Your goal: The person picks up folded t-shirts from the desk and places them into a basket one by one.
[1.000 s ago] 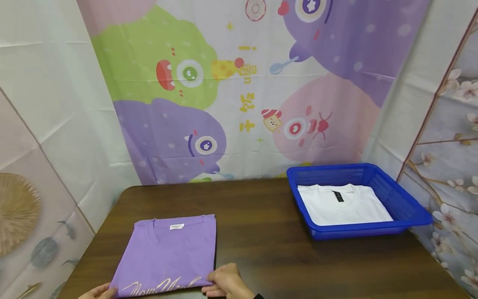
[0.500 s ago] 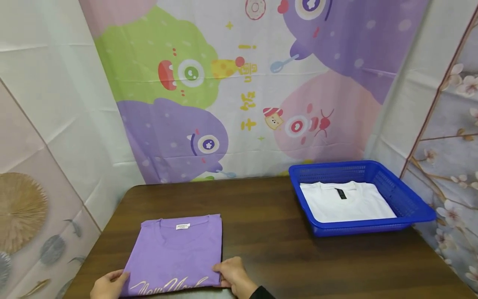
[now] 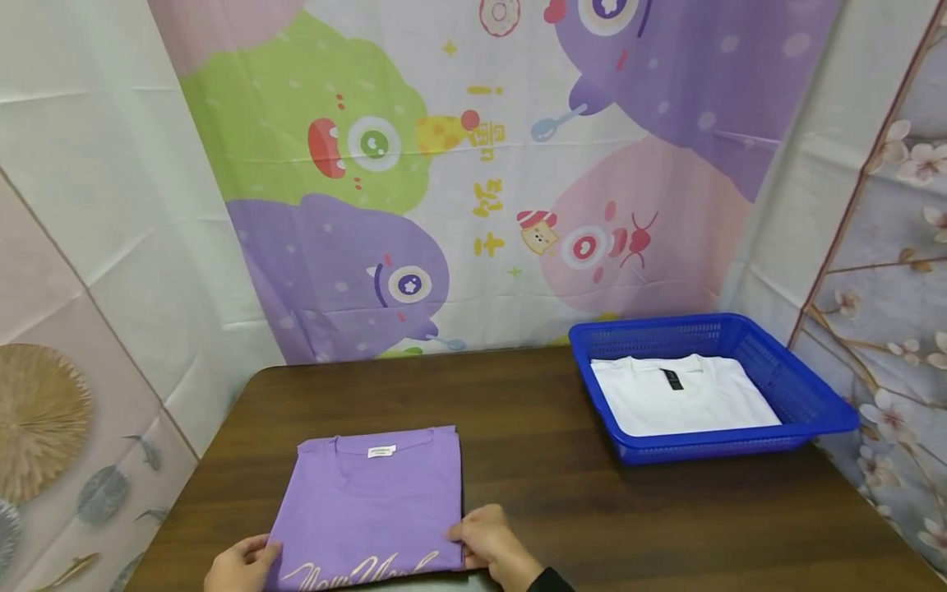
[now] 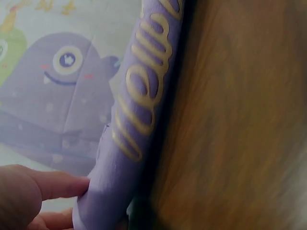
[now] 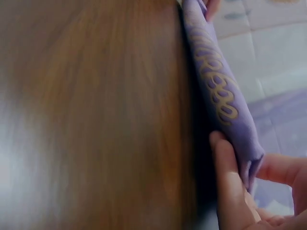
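Note:
A folded purple T-shirt [image 3: 377, 510] with a white neck label and cream script lettering lies flat at the left front of the table. My left hand [image 3: 242, 564] pinches its near left corner, thumb on top. At the near right corner my right hand [image 3: 494, 543] grips the shirt between thumb and fingers. In the left wrist view the left thumb [image 4: 60, 186] presses on the shirt's folded edge [image 4: 112, 177], other fingers tucked beneath. The right wrist view has the right fingers [image 5: 228, 167] under the folded edge [image 5: 242, 129] and the thumb on the other side.
A blue plastic basket [image 3: 710, 448] stands at the back right of the brown wooden table [image 3: 518, 427]. Inside it lies a folded white T-shirt [image 3: 681, 403] with a black neck label. Behind the table hangs a cartoon-print curtain [image 3: 473, 304], with further printed cloths on both sides.
Both hands and the purple T-shirt have moved to the right across the table. The left hand's grip has come further into view. The basket and white T-shirt have stayed in place.

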